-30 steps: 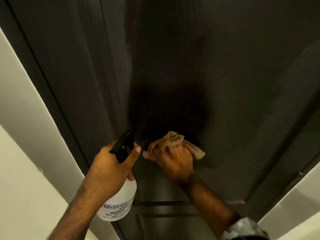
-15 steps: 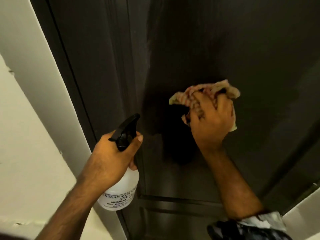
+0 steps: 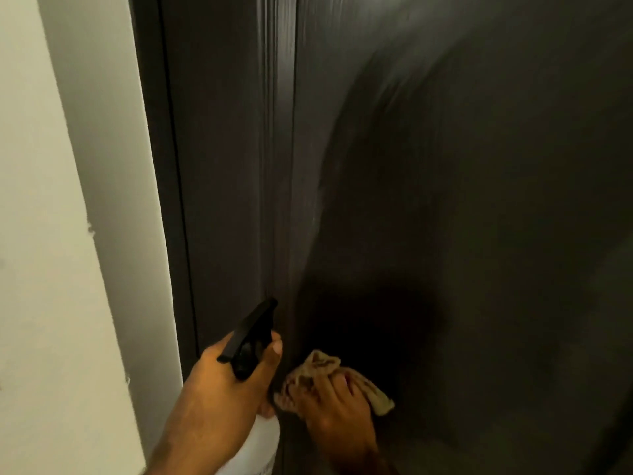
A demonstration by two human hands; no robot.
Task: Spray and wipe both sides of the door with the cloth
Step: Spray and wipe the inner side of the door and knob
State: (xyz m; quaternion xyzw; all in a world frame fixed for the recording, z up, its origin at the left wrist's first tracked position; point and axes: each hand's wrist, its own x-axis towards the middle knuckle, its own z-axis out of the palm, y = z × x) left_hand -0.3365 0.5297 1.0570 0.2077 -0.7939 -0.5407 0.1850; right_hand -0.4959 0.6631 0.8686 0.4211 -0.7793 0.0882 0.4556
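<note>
A dark brown door fills most of the view. My right hand presses a crumpled beige and red cloth flat against the door's lower left part. My left hand grips a white spray bottle by its neck, just left of the cloth. The bottle's black trigger head points up and right towards the door. Most of the bottle's body is cut off by the bottom edge.
The dark door frame runs down the left side of the door. A pale wall stands to the left of the frame. A deep shadow lies on the door just above my right hand.
My right hand has swept the cloth from higher on the door down and to the left, close beside the bottle. The view has tilted upward. My left hand still holds the bottle.
</note>
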